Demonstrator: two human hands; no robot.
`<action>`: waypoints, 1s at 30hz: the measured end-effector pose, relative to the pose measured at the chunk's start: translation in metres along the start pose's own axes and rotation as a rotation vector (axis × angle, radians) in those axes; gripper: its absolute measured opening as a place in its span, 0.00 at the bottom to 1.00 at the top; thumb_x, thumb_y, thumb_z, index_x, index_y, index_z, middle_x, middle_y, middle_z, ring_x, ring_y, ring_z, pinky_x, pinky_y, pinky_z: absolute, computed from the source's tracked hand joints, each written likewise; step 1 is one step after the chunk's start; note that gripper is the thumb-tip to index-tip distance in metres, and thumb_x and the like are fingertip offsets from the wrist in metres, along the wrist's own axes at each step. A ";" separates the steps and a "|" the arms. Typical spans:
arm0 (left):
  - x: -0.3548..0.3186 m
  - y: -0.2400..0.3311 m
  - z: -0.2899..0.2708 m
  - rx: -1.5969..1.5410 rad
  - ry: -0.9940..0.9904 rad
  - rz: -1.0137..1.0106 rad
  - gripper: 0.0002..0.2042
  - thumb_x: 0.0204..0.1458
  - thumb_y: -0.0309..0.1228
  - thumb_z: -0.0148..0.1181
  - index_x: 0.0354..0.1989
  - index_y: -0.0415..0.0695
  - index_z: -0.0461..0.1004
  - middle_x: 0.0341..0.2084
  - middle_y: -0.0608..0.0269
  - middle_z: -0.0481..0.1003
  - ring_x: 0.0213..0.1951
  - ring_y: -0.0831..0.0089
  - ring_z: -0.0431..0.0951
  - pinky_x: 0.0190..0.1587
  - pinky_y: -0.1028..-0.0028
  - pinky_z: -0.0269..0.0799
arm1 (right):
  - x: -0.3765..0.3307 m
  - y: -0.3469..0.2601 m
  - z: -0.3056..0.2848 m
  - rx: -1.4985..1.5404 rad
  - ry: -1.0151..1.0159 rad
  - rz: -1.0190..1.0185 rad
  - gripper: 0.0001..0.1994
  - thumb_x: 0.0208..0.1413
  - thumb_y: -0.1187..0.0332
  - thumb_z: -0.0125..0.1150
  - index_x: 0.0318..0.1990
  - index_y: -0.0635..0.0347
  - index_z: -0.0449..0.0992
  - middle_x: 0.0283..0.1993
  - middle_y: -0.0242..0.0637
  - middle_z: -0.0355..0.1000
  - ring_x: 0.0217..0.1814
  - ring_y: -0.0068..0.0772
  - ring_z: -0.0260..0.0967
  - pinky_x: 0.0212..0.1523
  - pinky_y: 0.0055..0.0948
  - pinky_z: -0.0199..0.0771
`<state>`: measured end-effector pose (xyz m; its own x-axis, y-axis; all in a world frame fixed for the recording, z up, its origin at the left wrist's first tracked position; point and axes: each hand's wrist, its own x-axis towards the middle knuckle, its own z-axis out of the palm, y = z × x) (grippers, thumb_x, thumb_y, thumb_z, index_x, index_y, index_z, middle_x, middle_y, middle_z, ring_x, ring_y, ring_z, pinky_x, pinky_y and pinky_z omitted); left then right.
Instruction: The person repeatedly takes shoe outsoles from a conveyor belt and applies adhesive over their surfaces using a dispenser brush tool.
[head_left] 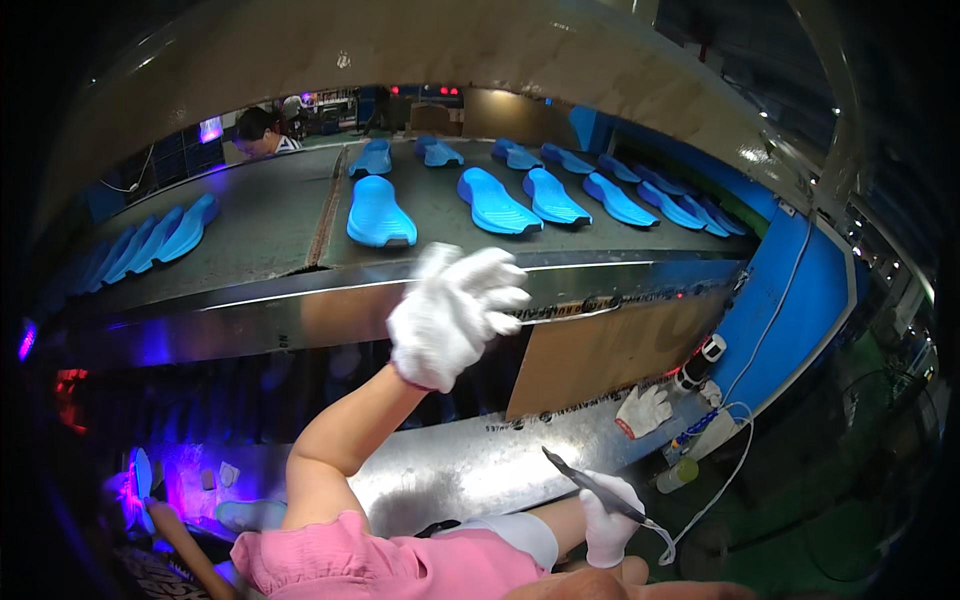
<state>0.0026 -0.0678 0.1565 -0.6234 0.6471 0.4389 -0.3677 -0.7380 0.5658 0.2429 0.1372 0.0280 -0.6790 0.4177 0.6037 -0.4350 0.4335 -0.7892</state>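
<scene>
My left hand point(448, 315), in a white glove, is raised at the near metal edge of a dark green conveyor belt point(255, 225). Its fingers are apart and nothing shows in them; motion blurs it a little. Just beyond it lies a blue shoe sole point(378, 212) with a black patch at its near end. Low on the right, my gloved right hand point(610, 525) is closed around a black pen-shaped tool point(592, 484), its tip pointing up and left. A white cable point(738, 465) runs from the tool's rear end.
Several more blue soles point(495, 203) lie in two rows on the belt, others point(165, 242) at its left end. Below are a metal shelf point(450, 465), a cardboard sheet point(610, 355), a spare glove point(643, 410) and a small bottle point(678, 475). At lower left, another person's arm point(188, 550) reaches in under purple light.
</scene>
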 end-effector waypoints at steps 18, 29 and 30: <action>-0.028 0.145 0.017 2.779 0.599 0.593 0.16 0.49 0.35 0.55 0.46 0.44 0.74 0.53 0.49 0.68 0.57 0.51 0.63 0.58 0.56 0.58 | -0.005 0.006 0.020 0.190 0.131 0.173 0.11 0.47 0.78 0.64 0.39 0.70 0.73 0.38 0.40 0.74 0.39 0.27 0.72 0.41 0.22 0.72; -0.171 0.324 -0.063 2.419 1.876 -0.726 0.11 0.49 0.23 0.56 0.41 0.45 0.79 0.44 0.54 0.77 0.47 0.57 0.78 0.45 0.61 0.76 | -0.010 0.005 0.041 0.267 -0.032 0.254 0.14 0.47 0.80 0.63 0.43 0.70 0.72 0.36 0.38 0.74 0.36 0.23 0.72 0.40 0.20 0.72; -0.161 0.310 -0.051 2.511 1.860 -0.526 0.10 0.51 0.23 0.54 0.41 0.39 0.78 0.45 0.47 0.76 0.48 0.55 0.77 0.44 0.58 0.76 | -0.012 0.007 0.041 0.264 0.010 0.265 0.14 0.47 0.80 0.63 0.43 0.70 0.72 0.35 0.36 0.73 0.35 0.23 0.71 0.39 0.20 0.72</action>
<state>-0.0462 -0.4103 0.2252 -0.6738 -0.5711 0.4689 -0.6119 0.7869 0.0791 0.2241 0.1027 0.0107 -0.7833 0.4962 0.3746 -0.3833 0.0890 -0.9193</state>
